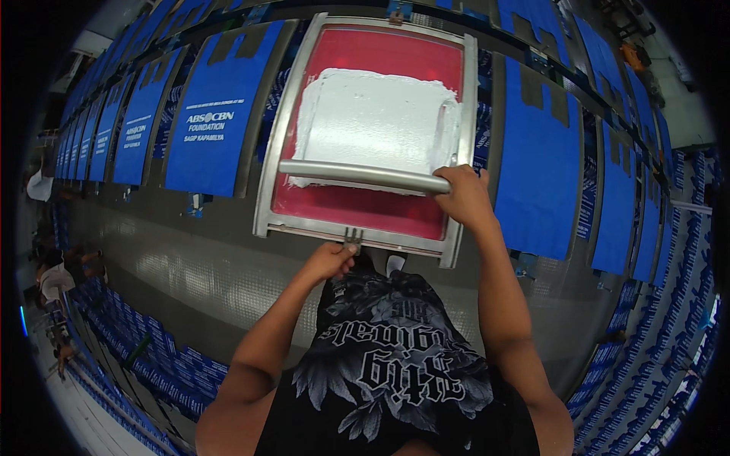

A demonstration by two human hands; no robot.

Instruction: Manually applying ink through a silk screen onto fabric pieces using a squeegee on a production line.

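A screen printing frame (266,178) with silver metal sides and red mesh lies in front of me. Thick white ink (380,114) covers much of the mesh in a rough-edged rectangle. Across the near part of that ink lies a long grey squeegee (357,175). My right hand (462,196) is wrapped round the squeegee's right end, near the frame's right side. At the middle of the frame's near edge, my left hand (331,260) has its fingers closed on a small metal bracket (353,236). What lies under the mesh is hidden.
Blue panels with white print, such as one on the left (213,114), lie in a row on both sides of the frame. More blue panels (536,159) stand to the right. Racks of blue pieces (167,365) run along the aisle behind me. Other people appear blurred at the far left.
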